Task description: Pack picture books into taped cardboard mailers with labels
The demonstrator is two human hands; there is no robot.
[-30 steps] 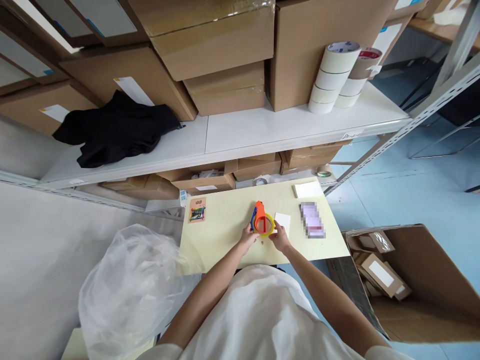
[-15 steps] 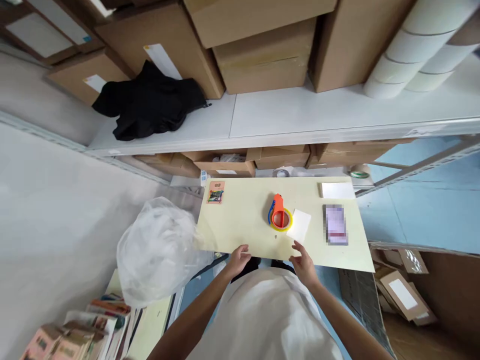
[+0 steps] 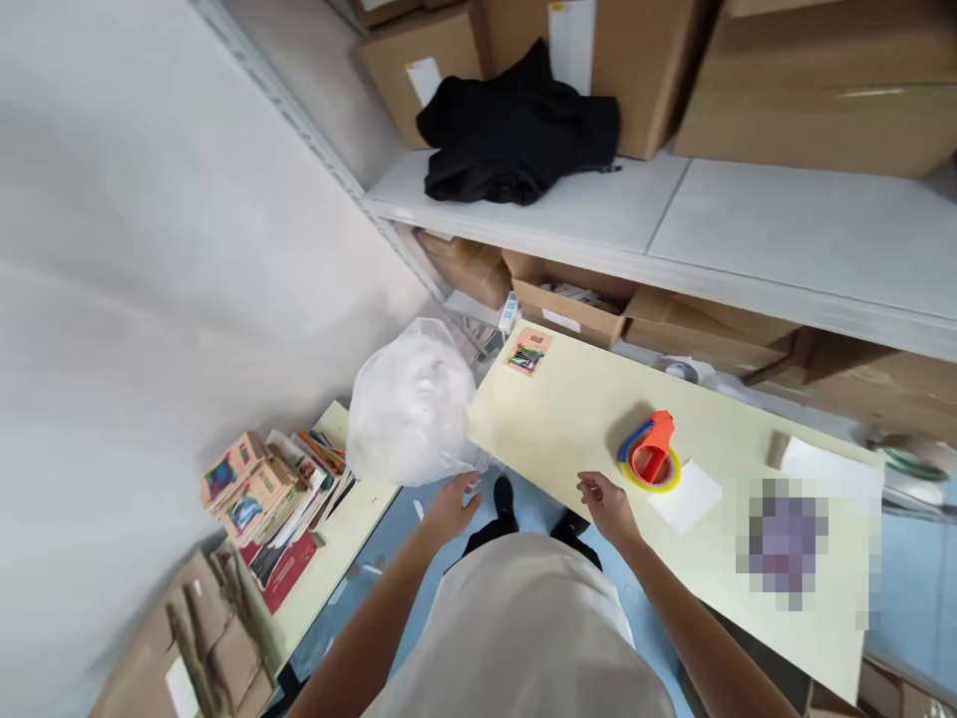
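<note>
My left hand (image 3: 451, 511) hangs in front of the cream table (image 3: 553, 429), beside a clear plastic bag (image 3: 411, 404). It is empty, thumb and fingers apart. By the table's near edge, my right hand (image 3: 607, 507) is loosely curled, fingers a little apart, holding nothing. An orange tape dispenser (image 3: 658, 439) with a yellow-edged roll lies on the table to the right of that hand. A white paper sheet (image 3: 688, 499) lies beside it. On the table's far left corner is a small pink card or booklet (image 3: 529, 351) with a colourful picture.
Stacks of books and booklets (image 3: 254, 489) fill a side table (image 3: 351, 529) at left, with brown cardboard (image 3: 186, 638) near it. A blurred-out item (image 3: 785, 538) and white sheets (image 3: 829, 469) lie at the right. Behind, a shelf (image 3: 620, 209) holds cardboard boxes and a black garment (image 3: 523, 130).
My view has turned left, bringing more of the side table with its books into sight. Both hands stay empty; my left hand is now nearer the plastic bag.
</note>
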